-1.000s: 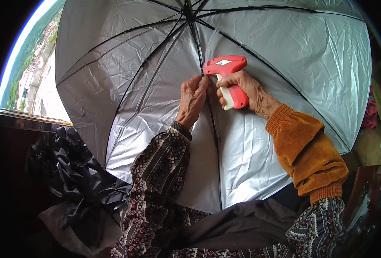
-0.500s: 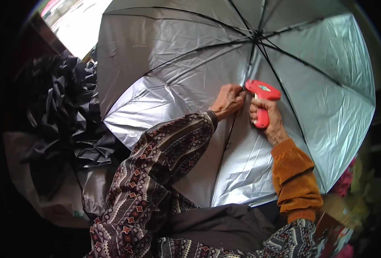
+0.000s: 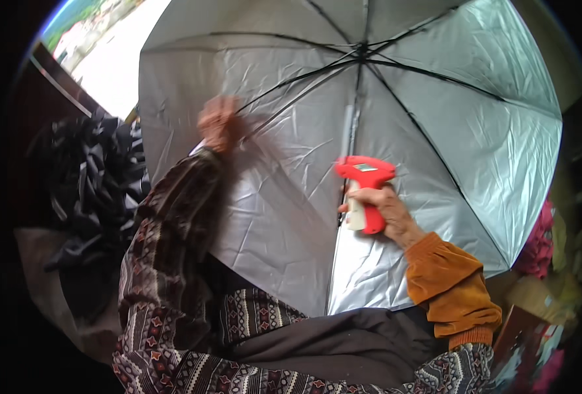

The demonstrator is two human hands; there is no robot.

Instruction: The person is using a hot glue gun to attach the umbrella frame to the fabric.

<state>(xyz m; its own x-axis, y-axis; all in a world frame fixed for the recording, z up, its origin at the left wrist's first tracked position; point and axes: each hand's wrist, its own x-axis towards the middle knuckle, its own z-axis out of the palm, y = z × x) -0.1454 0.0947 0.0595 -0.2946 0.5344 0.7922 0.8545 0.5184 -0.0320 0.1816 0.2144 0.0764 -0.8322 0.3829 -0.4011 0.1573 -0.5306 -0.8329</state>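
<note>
An open umbrella (image 3: pixel 284 217), its silver underside toward me, spreads across the view over my lap. Its black ribs meet at the dark hub (image 3: pixel 362 51) near the top. My right hand (image 3: pixel 386 205) grips a red tagging gun (image 3: pixel 373 172) with a white trigger, its nose at the umbrella's shaft (image 3: pixel 351 125). Over on the left, my left hand (image 3: pixel 219 123) is beside or on one black rib (image 3: pixel 271 90). Motion smears its fingers, so whether it grips the rib is unclear.
Crumpled black fabric (image 3: pixel 90 171) lies in a heap at the left, over a greyish bag (image 3: pixel 38 276). On the right are pink cloth (image 3: pixel 537 243), a yellowish bundle (image 3: pixel 534 295) and a brown box (image 3: pixel 514 331). Bright daylight enters at the upper left.
My left hand has left the shaft beside the tagging gun and swung left to a rib. The tagging gun has shifted down and left in view. The umbrella appears slightly turned.
</note>
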